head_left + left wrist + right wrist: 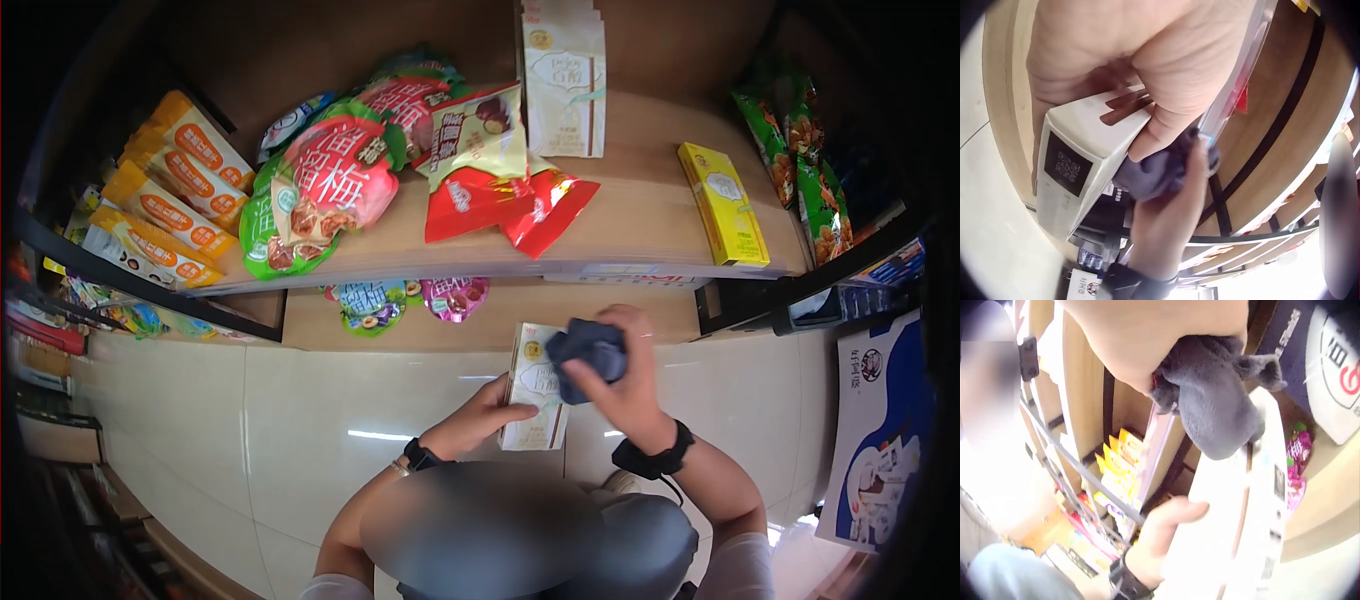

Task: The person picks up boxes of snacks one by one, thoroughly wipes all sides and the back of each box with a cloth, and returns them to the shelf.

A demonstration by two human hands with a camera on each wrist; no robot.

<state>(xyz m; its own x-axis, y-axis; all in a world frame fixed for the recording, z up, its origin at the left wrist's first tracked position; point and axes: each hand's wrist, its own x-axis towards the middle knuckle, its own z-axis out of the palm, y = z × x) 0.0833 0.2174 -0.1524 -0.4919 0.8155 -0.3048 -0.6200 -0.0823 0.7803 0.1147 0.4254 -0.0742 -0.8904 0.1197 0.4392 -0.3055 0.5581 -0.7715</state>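
Observation:
My left hand (472, 422) grips a white biscuit-stick box (530, 428) by its long side, thumb across the front. The box stands upright in front of the lower shelf, in the head view. A bunched dark grey-blue cloth (592, 352) is in my right hand (640, 390), at the upper right of the box. In the right wrist view the cloth (1216, 406) overlaps one end of the white box (1229, 512). The left wrist view shows the box's end with a QR code (1066, 164), the left thumb on its edge and the cloth (1154, 172) behind.
On the upper shelf (640, 220) stand similar white boxes (565, 95), a yellow box (722, 205), red and cream snack bags (478, 160), plum bags (335, 180) and orange packets (190, 200). Green bags (825, 205) are at the right. A blue-and-white carton (880, 430) stands on the floor.

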